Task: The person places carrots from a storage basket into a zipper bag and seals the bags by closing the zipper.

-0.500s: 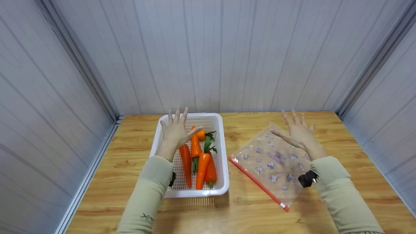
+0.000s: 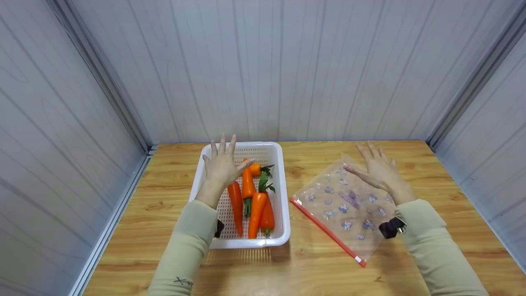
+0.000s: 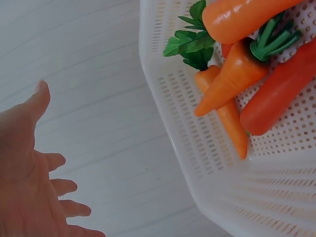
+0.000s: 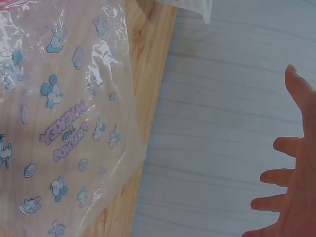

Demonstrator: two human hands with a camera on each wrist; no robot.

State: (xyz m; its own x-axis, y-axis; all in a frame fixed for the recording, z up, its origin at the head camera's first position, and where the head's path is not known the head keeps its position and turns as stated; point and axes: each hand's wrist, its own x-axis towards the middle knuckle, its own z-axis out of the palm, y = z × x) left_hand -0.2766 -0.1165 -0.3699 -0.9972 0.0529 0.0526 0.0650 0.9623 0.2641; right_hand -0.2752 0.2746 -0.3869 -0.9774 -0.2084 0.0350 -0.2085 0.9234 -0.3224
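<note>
My left hand is held with fingers spread over the left side of a white plastic basket, holding nothing. Inside the basket lie several orange carrots, some with green leafy tops; in the left wrist view the carrots overlap one another. My right hand, fingers also spread and holding nothing, is over the far right part of a clear zip bag. Printed cartoon figures cover the bag, and a red slider strip runs along its near left edge. The bag looks flat in the right wrist view.
A wooden table carries both the basket and the bag, which lie side by side with a narrow gap between. Light wood-patterned panels stand behind and on both sides. Dark wrist cameras sit on the inner side of each wrist.
The view has tipped very slightly. Both hands keep their spread pose in nearly the same places; basket, carrots and bag have not moved on the table.
</note>
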